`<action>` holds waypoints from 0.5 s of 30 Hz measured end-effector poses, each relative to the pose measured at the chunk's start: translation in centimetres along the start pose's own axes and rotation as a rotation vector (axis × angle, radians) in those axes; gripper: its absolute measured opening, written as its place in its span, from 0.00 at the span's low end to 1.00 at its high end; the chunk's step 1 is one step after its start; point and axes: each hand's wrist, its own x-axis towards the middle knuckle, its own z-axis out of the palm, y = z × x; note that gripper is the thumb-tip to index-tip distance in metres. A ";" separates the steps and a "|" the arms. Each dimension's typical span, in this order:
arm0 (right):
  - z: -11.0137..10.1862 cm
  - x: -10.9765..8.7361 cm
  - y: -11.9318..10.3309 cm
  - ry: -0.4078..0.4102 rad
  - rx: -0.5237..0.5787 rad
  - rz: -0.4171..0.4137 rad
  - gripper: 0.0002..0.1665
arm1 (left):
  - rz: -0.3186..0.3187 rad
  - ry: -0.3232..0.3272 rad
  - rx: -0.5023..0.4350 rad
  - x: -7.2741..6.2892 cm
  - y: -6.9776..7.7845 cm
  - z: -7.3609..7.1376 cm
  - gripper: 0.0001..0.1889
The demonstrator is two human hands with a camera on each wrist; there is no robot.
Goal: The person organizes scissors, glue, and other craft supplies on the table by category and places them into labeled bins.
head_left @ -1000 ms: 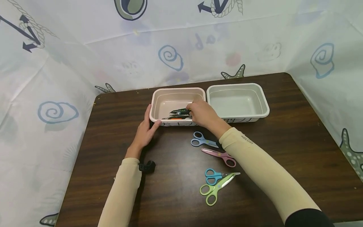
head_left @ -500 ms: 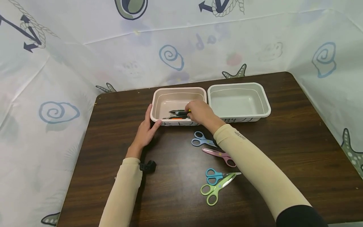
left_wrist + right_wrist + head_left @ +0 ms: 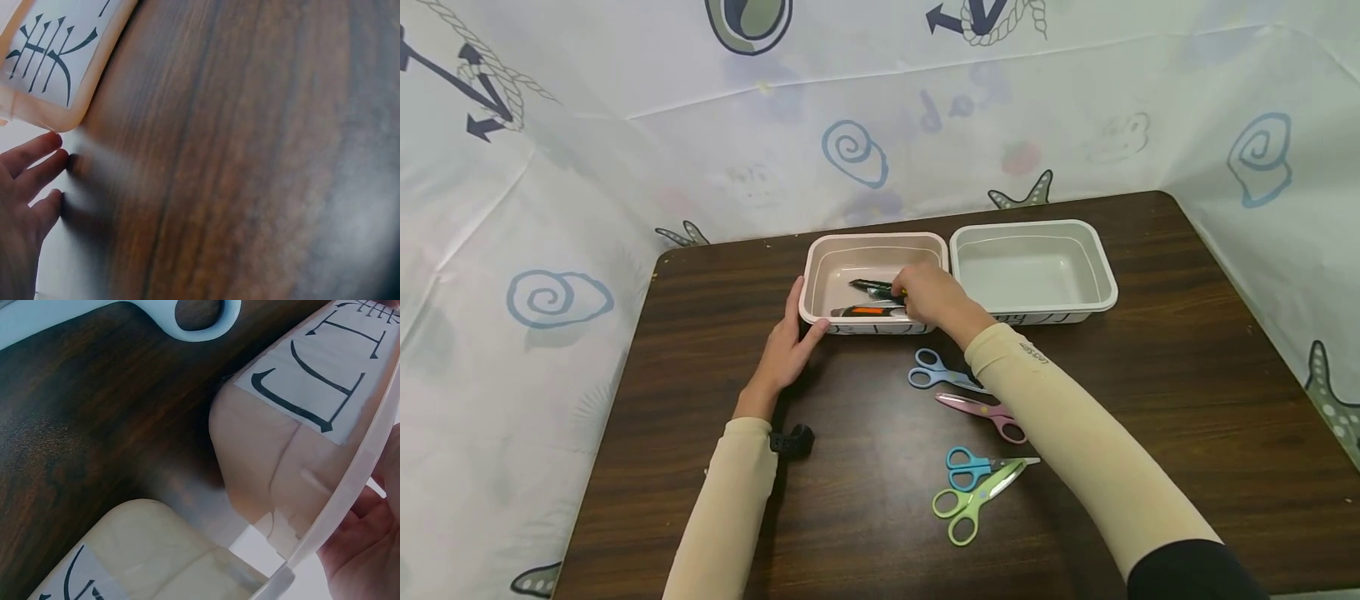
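At the left corner of the pinkish bin (image 3: pixel 868 242), my left hand (image 3: pixel 784 348) spreads its fingers along the outer wall, thumb by the front rim. The left wrist view shows fairly straight fingers there. My right hand (image 3: pixel 931 296) reaches inside the same bin, fingers curled, and pinches a dark green-and-black utility knife (image 3: pixel 868 286). Another utility knife with an orange patch (image 3: pixel 868 311) lies below it along the front wall. My right fingertips are partly hidden; in the right wrist view the hand (image 3: pixel 369 544) shows behind the bin's rim.
A pale grey-green bin (image 3: pixel 1030 267) stands right of the pinkish one. In front lie blue-grey scissors (image 3: pixel 931 371), pink scissors (image 3: pixel 981 410), bright blue scissors (image 3: pixel 967 469) and green scissors (image 3: pixel 973 500) on the dark wooden table (image 3: pixel 850 517). A patterned sheet hangs behind.
The right forearm has shifted slightly left, while the right hand stays in the pinkish bin. The held knife's angle has changed a little. My left hand keeps its place at the bin's corner.
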 end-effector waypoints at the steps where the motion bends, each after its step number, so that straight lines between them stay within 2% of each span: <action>1: 0.0 0.0 0.0 -0.002 0.001 -0.002 0.22 | 0.001 0.000 0.002 0.0 0.0 0.0 0.42; 8: -0.2 -0.7 0.1 0.060 0.037 -0.033 0.18 | 0.004 0.004 -0.007 0.1 -0.1 0.1 0.42; 15: -1.0 -3.6 0.1 0.169 0.137 -0.014 0.15 | -0.011 -0.001 -0.005 0.1 -0.3 0.1 0.41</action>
